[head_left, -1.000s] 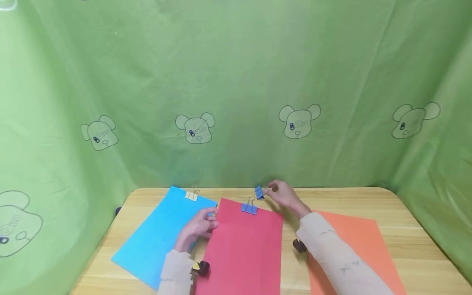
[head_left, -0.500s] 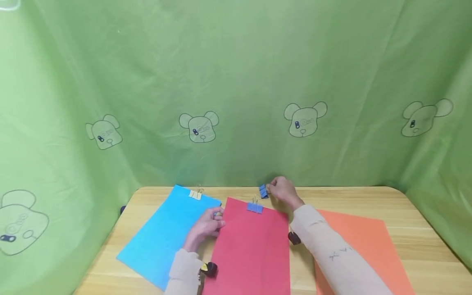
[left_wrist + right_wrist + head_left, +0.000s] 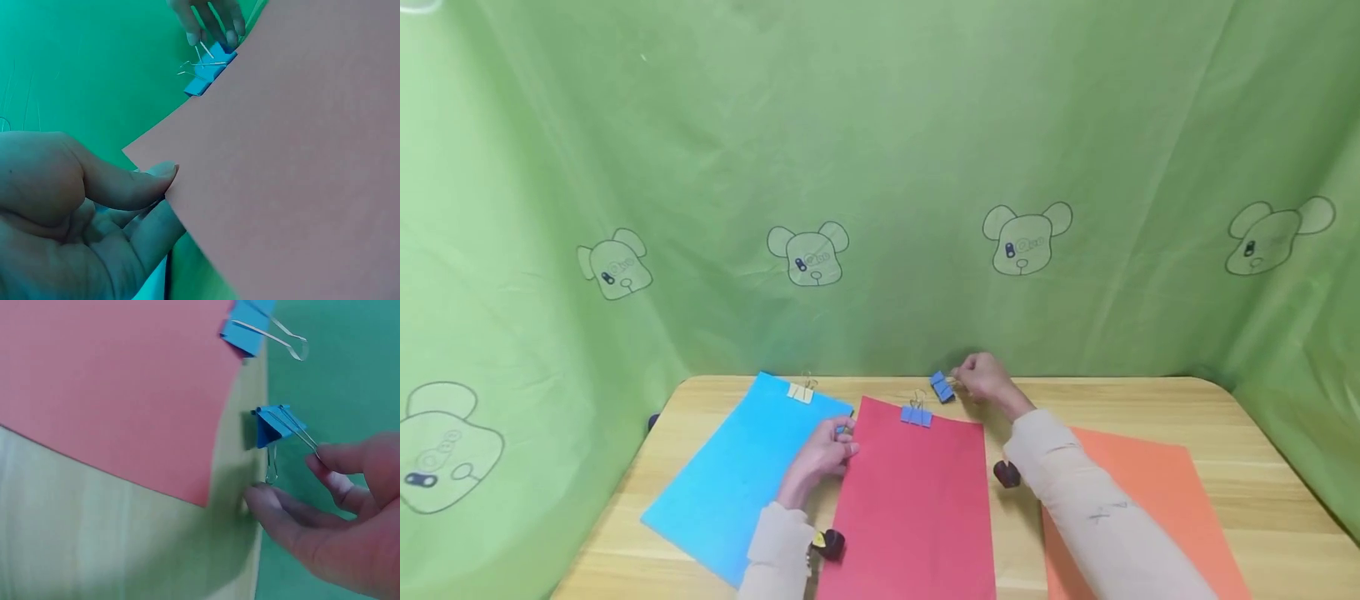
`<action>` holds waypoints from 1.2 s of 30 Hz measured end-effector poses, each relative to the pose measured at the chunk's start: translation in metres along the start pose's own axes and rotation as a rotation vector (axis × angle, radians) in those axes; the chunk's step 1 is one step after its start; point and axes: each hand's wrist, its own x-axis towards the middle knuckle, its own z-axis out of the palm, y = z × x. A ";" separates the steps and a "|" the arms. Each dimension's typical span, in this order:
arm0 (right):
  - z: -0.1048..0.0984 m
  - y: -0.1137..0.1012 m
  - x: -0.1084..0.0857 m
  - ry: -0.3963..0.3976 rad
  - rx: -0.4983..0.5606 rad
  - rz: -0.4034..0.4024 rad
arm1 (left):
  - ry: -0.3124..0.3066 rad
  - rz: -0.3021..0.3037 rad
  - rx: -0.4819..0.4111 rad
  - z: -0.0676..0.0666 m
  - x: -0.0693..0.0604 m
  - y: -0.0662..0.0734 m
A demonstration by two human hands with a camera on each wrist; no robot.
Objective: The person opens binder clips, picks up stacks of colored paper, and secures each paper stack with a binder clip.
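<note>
My left hand point(image 3: 820, 454) pinches the left edge of a red sheet of paper point(image 3: 917, 508), thumb on top and fingers beneath, as the left wrist view shows. A blue binder clip point(image 3: 917, 416) grips the sheet's top edge, wire handles up. Beyond the sheet's top right corner, my right hand point(image 3: 988, 383) pinches a wire handle of a second blue binder clip point(image 3: 267, 428) at the table's far edge. This clip is apart from the paper. In the right wrist view its other handle hangs beside my right thumb point(image 3: 262, 497).
Left of the red sheet lies a blue sheet point(image 3: 737, 475) with a cream binder clip point(image 3: 801, 392) on its top edge. An orange sheet point(image 3: 1138, 492) lies to the right, partly under my right sleeve point(image 3: 1075, 492). Green cloth point(image 3: 910, 125) hangs behind the wooden table point(image 3: 1262, 467).
The head view has shifted slightly. My right fingers have drawn closer together at the handle of the loose clip, which has turned a little. My left hand stays on the red sheet's edge.
</note>
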 end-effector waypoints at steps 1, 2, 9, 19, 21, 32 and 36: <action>-0.003 -0.001 -0.001 -0.012 0.018 0.004 | 0.002 0.000 -0.003 0.000 0.000 0.000; -0.006 -0.001 -0.002 -0.025 0.036 0.005 | 0.004 0.002 -0.004 0.000 0.000 0.001; -0.030 0.001 -0.014 -0.051 0.019 -0.015 | 0.025 0.007 -0.013 -0.001 0.001 0.002; -0.063 0.013 -0.045 -0.116 -0.022 -0.124 | 0.116 0.053 0.232 0.000 -0.002 0.008; -0.066 0.017 -0.053 -0.108 -0.035 -0.128 | 0.137 0.059 0.270 0.000 -0.004 0.010; -0.091 0.036 -0.104 -0.029 -0.050 -0.175 | 0.185 0.113 0.479 0.007 -0.010 0.020; -0.099 0.043 -0.122 0.025 -0.112 -0.139 | 0.178 0.112 0.496 0.009 -0.009 0.024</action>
